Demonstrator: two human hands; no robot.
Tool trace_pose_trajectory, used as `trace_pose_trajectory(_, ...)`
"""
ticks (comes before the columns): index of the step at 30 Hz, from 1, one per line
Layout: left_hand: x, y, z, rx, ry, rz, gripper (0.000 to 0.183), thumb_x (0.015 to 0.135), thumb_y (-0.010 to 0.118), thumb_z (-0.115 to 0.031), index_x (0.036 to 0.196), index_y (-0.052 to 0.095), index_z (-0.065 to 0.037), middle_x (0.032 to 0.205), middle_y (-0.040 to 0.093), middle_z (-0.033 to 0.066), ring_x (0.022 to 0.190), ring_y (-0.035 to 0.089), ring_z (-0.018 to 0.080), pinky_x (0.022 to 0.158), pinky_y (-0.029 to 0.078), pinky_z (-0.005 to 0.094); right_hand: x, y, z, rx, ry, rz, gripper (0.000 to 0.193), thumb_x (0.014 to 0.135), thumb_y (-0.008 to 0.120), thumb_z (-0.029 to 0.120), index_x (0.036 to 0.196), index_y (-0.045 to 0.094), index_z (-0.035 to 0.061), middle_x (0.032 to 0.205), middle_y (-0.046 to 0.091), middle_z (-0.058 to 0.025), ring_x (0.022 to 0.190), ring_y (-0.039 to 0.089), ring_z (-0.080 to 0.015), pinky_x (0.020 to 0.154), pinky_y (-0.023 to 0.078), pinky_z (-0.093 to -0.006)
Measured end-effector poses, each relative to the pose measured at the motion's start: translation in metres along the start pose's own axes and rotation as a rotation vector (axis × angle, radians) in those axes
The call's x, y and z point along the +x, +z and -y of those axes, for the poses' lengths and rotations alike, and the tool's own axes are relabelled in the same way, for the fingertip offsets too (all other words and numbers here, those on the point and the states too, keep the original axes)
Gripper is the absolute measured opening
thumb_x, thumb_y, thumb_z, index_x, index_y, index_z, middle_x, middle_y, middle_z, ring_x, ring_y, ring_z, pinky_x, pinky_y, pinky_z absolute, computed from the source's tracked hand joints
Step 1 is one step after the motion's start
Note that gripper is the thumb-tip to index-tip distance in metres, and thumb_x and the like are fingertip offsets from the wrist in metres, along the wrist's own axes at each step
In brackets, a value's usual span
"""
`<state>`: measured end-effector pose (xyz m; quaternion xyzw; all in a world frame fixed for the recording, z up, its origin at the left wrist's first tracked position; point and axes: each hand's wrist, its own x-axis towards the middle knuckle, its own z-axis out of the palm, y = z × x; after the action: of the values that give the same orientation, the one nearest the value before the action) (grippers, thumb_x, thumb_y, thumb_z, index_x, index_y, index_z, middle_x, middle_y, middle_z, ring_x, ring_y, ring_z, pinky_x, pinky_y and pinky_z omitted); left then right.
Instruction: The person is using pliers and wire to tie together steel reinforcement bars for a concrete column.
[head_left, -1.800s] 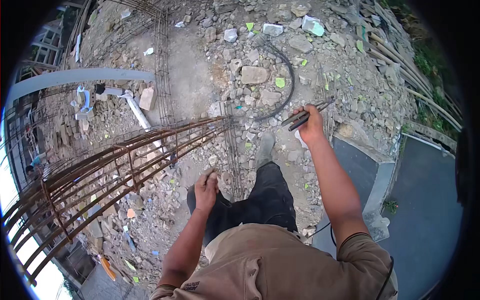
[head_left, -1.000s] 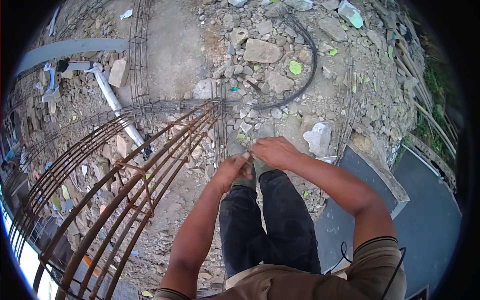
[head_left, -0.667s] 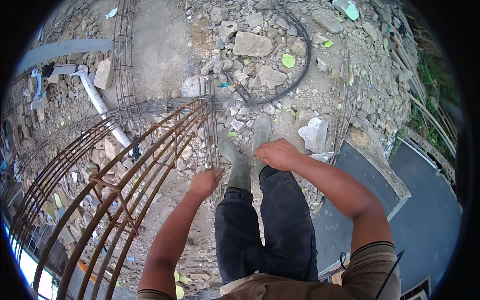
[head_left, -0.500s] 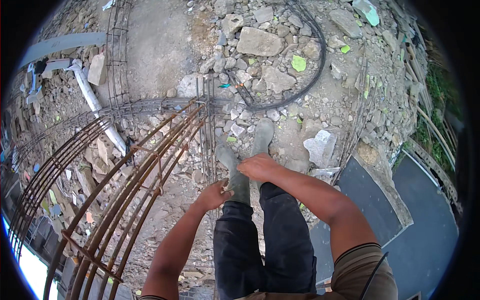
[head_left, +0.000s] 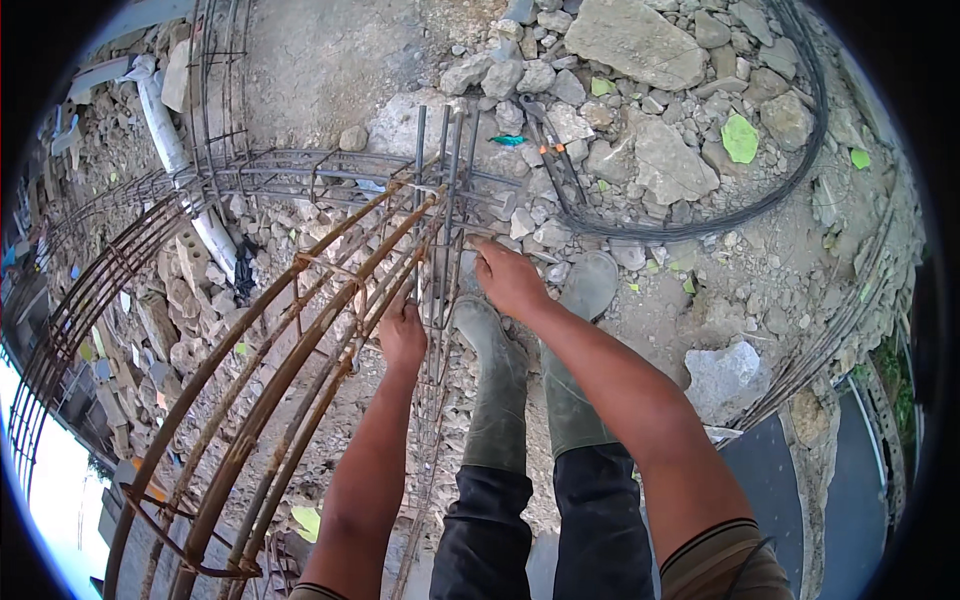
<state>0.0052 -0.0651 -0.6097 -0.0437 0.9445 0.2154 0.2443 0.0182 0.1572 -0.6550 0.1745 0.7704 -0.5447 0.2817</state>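
A rusty rebar cage slants up from the lower left and meets a grey upright rebar cage near the middle. My left hand is closed at the bars where the two meet, its fingertips partly hidden among them. To the right of the upright cage, my right hand reaches in with thumb and forefinger brought together at a bar's edge. Whatever lies between those fingertips is too small to make out. Just below my hands are my grey-green rubber boots, standing on rubble.
A long-handled tool with orange bands lies on the rubble beyond. A bundle of dark bent rods curves at the right. A white pipe lies left, near another long rebar cage. Large concrete chunks and a pale block lie around.
Both hands have moved forward from near my shins to the junction of the rebar cages. The view has shifted, so the cages and tool appear closer.
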Motion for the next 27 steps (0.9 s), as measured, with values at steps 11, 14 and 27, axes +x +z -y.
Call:
trace_pose_trajectory(11, 0.035, 0.028, 0.018, 0.157, 0.037, 0.126, 0.034, 0.097, 0.048, -0.023, 0.123, 0.065, -0.008, 0.1, 0.069, 0.0209, 0.093, 0.066, 0.0376, 0.082, 0.05, 0.0416, 0.022, 0.044, 0.036, 1.492, 0.627, -0.136, 0.031, 0.096, 0.063, 0.025, 0.118, 0.057, 0.0043, 0.083, 0.064, -0.0054, 0.06, 0.059, -0.0137, 0.053, 0.05, -0.0281)
trace_pose_trajectory(14, 0.045, 0.019, -0.006, 0.204, -0.078, 0.289, 0.036, 0.094, 0.049, -0.016, 0.127, 0.061, -0.006, 0.104, 0.067, 0.0208, 0.096, 0.066, 0.0323, 0.086, 0.051, 0.0399, 0.024, 0.05, 0.034, 1.472, 0.669, -0.269, 0.016, 0.095, 0.065, 0.02, 0.105, 0.059, 0.0091, 0.083, 0.062, -0.0037, 0.064, 0.06, -0.0135, 0.057, 0.051, -0.0282)
trace_pose_trajectory(27, 0.033, 0.011, -0.099, -0.46, -0.348, 0.15, 0.031, 0.093, 0.058, -0.02, 0.105, 0.068, 0.006, 0.086, 0.07, 0.0125, 0.076, 0.065, 0.0171, 0.067, 0.051, 0.0317, -0.022, 0.028, 0.057, 1.44, 0.593, 0.011, 0.038, 0.095, 0.05, 0.013, 0.132, 0.058, 0.0098, 0.116, 0.062, -0.0085, 0.104, 0.06, -0.0134, 0.08, 0.051, -0.0303)
